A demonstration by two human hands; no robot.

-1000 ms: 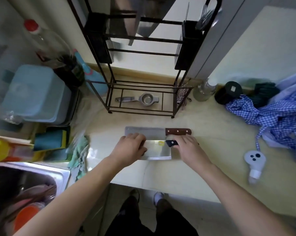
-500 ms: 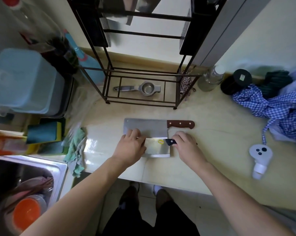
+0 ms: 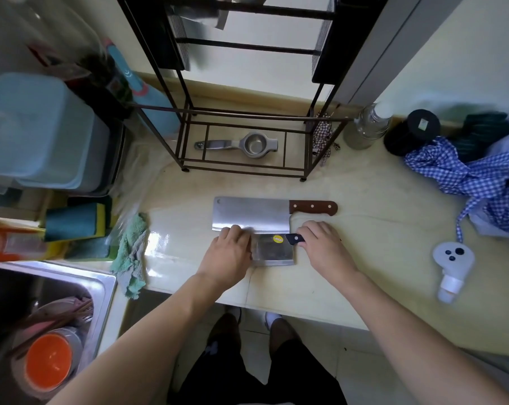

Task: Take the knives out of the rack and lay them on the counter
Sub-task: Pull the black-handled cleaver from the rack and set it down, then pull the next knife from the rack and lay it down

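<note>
Here, at nine o'clock, a pale blue plastic lidded box (image 3: 39, 130) sits against the wall, with a steel sink (image 3: 101, 285) at seven o'clock holding an orange bowl (image 3: 48, 361). Just right of the sink a crumpled green cloth (image 3: 132, 252) lies on the cream stone counter (image 3: 379, 287).

Near the centre, the left hand (image 3: 228, 255) rests palm down, fingers loosely together, on the left part of a short steel cleaver with a yellow sticker and a black handle (image 3: 273, 249), which lies flat on the counter. Touching it at its twelve o'clock edge lies a broad steel cleaver with a riveted brown wooden handle (image 3: 253, 213), also flat, handle pointing to three o'clock. The left fingertips reach onto the near edge of this larger blade.

Farther toward twelve o'clock stands a black wire rack (image 3: 247, 127); a metal lemon squeezer (image 3: 241, 144) lies on its bottom shelf, and blurred steel blades show in its upper part.

The right hand (image 3: 324, 248) is curled over the black handle, gripping it; only the handle's front end shows past the fingers.

At two o'clock are a clear glass bottle (image 3: 367, 127) and a black round jar (image 3: 414, 130), then a blue checked cloth (image 3: 475, 182). At four o'clock a white handheld controller (image 3: 452, 267) lies on the counter.
</note>
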